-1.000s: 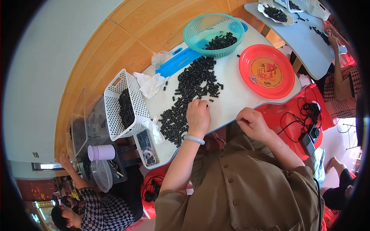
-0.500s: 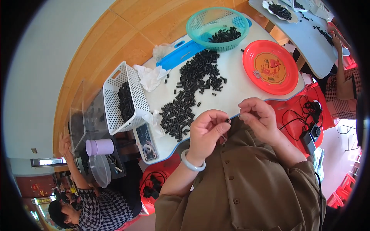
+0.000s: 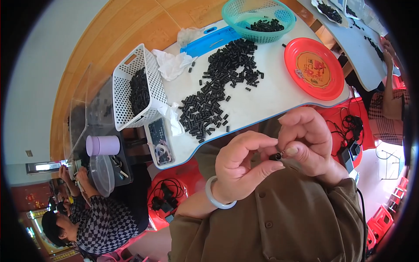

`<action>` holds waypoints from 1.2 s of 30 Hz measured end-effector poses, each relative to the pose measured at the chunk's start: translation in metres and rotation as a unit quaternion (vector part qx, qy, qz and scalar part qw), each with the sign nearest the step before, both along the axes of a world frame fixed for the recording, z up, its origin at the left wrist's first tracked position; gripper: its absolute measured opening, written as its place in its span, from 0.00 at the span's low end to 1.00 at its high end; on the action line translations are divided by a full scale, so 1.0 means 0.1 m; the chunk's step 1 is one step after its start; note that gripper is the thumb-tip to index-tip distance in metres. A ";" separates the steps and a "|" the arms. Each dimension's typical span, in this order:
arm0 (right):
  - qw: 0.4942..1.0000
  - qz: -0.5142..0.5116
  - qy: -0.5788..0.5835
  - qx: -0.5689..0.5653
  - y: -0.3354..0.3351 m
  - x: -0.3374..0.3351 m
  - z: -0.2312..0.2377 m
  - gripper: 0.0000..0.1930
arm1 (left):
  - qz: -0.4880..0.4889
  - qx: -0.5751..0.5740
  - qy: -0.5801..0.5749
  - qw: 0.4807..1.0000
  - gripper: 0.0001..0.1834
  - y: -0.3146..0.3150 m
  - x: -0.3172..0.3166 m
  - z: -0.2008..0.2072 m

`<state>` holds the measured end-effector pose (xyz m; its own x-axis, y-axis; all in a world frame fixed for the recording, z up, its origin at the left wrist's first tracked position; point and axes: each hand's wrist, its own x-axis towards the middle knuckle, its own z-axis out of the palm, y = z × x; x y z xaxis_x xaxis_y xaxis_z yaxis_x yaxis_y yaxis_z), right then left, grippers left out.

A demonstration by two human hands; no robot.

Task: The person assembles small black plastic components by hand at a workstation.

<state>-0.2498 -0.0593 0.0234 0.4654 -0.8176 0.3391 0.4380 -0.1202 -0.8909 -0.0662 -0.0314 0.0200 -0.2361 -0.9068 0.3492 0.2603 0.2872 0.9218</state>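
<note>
Between the thumb and fingers of my left hand is a small black cylindrical part, one end facing my right hand. Thumb and fingertips of my right hand are pinched together right beside that end; whatever they hold is too small to name. Both hands are above my lap, just off the table's near edge. On the white table beyond them lies a long heap of similar black parts. A red round plate to the right carries a small cluster of shiny bits.
A green colander and a white perforated basket hold more black parts. Near them are a blue tray, crumpled tissue and a phone. Co-workers sit left and right; cables lie on a red stool.
My hands have come together, bringing the black part up to my right fingertips; before, a gap separated them. The view has shifted slightly. The left co-worker's hands have drawn closer together.
</note>
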 end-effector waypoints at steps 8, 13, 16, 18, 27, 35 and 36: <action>0.994 -0.036 0.055 -0.081 0.04 0.06 0.03 0.20 | 0.074 -0.030 -0.033 0.996 0.17 0.07 0.02 -0.05; 0.975 -0.069 0.128 -0.167 0.03 0.08 0.05 0.18 | 0.087 -0.059 -0.070 0.992 0.17 0.08 0.04 -0.03; 0.961 -0.072 0.145 -0.224 -0.05 0.11 0.12 0.16 | 0.090 -0.072 -0.086 0.990 0.17 0.09 0.05 -0.03; 0.946 -0.062 0.161 -0.276 -0.07 0.13 0.16 0.15 | 0.091 -0.075 -0.090 0.989 0.18 0.09 0.06 -0.02; 0.946 -0.030 0.214 -0.242 -0.12 0.13 0.25 0.16 | 0.119 -0.143 -0.182 0.966 0.21 0.09 0.12 0.03; 0.949 -0.011 0.243 -0.198 -0.13 0.23 0.17 0.14 | 0.153 -0.161 -0.198 0.955 0.20 0.10 0.15 -0.01; 0.950 -0.010 0.242 -0.199 -0.14 0.24 0.16 0.14 | 0.155 -0.161 -0.198 0.954 0.20 0.11 0.16 -0.04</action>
<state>-0.2257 -0.0731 0.0398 0.6315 -0.6795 0.3736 -0.0170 -0.4938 -0.8694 -0.0498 -0.0209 0.0157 -0.1453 -0.8149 0.5610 -0.2347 0.5793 0.7806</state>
